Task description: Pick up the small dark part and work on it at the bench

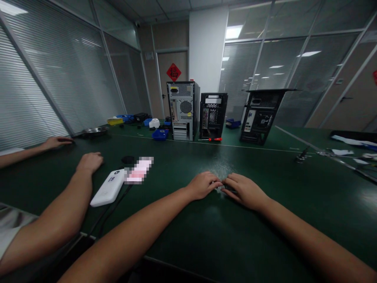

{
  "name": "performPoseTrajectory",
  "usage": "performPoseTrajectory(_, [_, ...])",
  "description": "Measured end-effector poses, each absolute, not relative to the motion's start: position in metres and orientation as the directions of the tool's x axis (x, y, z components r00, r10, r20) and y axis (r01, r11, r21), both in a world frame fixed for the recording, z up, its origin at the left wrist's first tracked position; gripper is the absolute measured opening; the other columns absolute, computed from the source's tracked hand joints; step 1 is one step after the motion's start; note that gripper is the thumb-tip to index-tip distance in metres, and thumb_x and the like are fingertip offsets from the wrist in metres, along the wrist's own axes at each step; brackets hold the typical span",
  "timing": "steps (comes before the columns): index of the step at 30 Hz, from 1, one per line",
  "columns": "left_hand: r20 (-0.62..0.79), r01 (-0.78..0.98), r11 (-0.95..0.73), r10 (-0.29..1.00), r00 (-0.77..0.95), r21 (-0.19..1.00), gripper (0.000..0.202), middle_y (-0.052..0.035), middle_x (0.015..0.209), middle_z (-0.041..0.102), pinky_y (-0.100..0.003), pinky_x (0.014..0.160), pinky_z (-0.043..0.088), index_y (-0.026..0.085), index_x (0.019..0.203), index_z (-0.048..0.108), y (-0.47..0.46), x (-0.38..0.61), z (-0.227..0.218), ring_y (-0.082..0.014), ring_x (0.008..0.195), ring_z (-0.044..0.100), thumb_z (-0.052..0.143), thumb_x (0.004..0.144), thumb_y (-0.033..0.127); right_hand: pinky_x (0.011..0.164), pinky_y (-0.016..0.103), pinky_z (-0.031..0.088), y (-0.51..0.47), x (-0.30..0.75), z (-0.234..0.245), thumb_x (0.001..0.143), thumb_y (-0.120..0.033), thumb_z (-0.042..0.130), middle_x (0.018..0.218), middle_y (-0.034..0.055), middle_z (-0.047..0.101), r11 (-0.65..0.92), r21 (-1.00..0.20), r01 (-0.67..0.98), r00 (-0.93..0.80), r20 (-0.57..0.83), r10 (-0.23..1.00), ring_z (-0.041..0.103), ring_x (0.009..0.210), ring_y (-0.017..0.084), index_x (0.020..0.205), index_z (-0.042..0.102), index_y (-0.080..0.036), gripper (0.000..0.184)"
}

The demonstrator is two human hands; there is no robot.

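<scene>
Both my hands meet low over the green table, right of the middle in the head view. My left hand (pixel 204 184) is closed, its fingers bent and the thumb side turned toward the right hand. My right hand (pixel 246 190) is closed as well, fingers pinched together with a dark sliver showing between them. A small shiny piece (pixel 218 189) shows in the gap between the fingertips. Its kind is hard to tell, since the fingers cover most of it. The green tabletop (pixel 188 224) lies directly beneath both hands.
Three computer cases (pixel 185 112) stand at the back, with a red-handled screwdriver (pixel 215 139) before them. A white power bank (pixel 108 188) with cables lies left, near another person's arm (pixel 90 162). Blue bins (pixel 160 135) and a metal bowl (pixel 96 132) sit behind. A dark upright part (pixel 301 156) stands right.
</scene>
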State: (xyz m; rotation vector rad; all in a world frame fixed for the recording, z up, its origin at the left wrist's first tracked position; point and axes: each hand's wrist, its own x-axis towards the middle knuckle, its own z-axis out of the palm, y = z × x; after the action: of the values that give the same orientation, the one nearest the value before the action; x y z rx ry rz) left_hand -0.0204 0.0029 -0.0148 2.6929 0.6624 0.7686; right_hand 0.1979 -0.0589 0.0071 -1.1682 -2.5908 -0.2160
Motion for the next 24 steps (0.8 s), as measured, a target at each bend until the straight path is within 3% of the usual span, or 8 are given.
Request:
performPoseTrajectory(10, [0.407,0.382,-0.866,0.492,0.770,0.323,0.030,-0.0037,0.084,0.064,-0.026,0.078,0.040,0.017,0.087,0.066,0.0006,-0.0203,-0.0130,-0.0172,0.085,0.056,0.051,0.097,0.042,0.077,0.027,0.038,-0.0598,0.1957,0.0068,0.100,-0.036,0.044,0.099,0.0055,0.053,0.669,0.028,0.742,-0.638,0.334,0.694,0.048,0.089,0.015,0.109,0.058,-0.020,0.023])
performPoseTrajectory(24, [0.401,0.366,-0.840,0.519,0.754,0.400,0.028,-0.0028,0.082,0.064,-0.024,0.074,0.040,0.018,0.086,0.069,0.0004,-0.0223,-0.0111,-0.0152,0.082,0.056,0.055,0.095,0.041,0.079,0.028,0.039,-0.0612,0.1906,0.0017,0.099,-0.035,0.045,0.099,0.0059,0.053,0.667,0.023,0.744,-0.632,0.346,0.693,0.049,0.090,0.015,0.106,0.056,-0.018,0.021])
